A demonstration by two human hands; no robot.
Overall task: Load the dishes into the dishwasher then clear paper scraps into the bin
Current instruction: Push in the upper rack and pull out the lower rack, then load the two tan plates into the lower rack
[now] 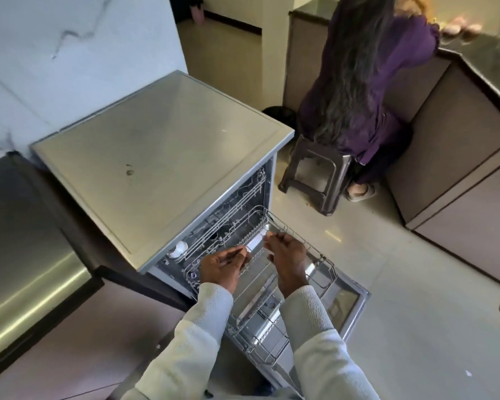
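The grey dishwasher [162,157] stands open with its door [354,298] folded down to the floor. Its upper wire rack [315,255] is pulled out and shows no dishes. A lower wire rack [260,336] sits out over the door below it. My left hand [224,265] hovers over the upper rack's left part, fingers stretched toward the middle. My right hand [286,258] is over the same rack, fingers relaxed and pointing at the rack's front bar. Neither hand holds anything. A small white paper scrap [468,373] lies on the floor at the lower right.
A person in purple sits on a dark plastic stool [315,180] just right of the dishwasher, facing the brown counter [459,145]. A steel appliance top [26,255] lies to my left. Pale tiled floor [416,284] spreads to the right.
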